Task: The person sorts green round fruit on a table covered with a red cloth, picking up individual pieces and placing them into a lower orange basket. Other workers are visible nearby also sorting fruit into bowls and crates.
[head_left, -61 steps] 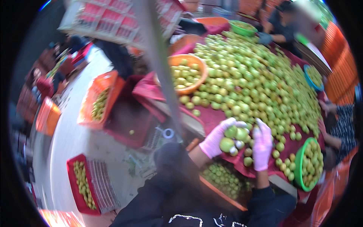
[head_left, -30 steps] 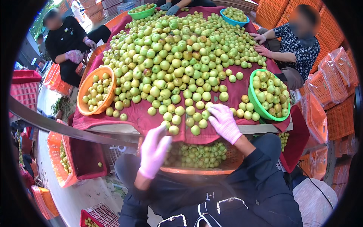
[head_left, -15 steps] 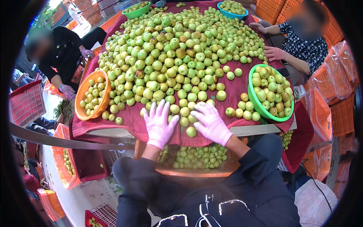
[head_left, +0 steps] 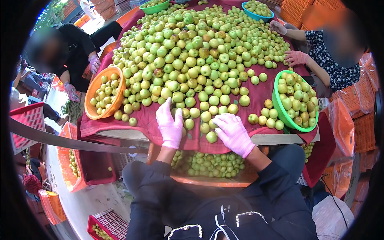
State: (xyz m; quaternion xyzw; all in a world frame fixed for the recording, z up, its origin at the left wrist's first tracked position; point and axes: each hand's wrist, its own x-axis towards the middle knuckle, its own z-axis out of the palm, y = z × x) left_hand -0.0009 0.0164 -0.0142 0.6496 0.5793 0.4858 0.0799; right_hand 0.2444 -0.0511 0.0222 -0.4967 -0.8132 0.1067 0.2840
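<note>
A large heap of small yellow-green jujubes [head_left: 192,60], some with brown patches, covers the dark red cloth [head_left: 262,120] in front of me. My left hand [head_left: 170,126], in a pale pink glove, is at the near edge of the heap with its thumb apart from the fingers. Its fingertips reach up to the fruit. My right hand [head_left: 235,134], gloved alike, lies over the cloth with bent fingers beside a few loose jujubes, holding none that I can see. Between both hands sits a short row of jujubes, the nearest one [head_left: 211,137] by the cloth's front edge.
An orange basket [head_left: 91,107] of jujubes stands left, a green basket [head_left: 298,127] right. Below the table edge, an orange crate [head_left: 208,182] holds more fruit. Co-workers sit on both sides; one gloved hand [head_left: 297,58] touches the heap. A metal bar [head_left: 72,143] crosses at left.
The view has shifted, moving the scene slightly right. My left hand's fingers are less spread. My right hand's fingers have drawn in and bent more. The jujubes between my hands look much the same.
</note>
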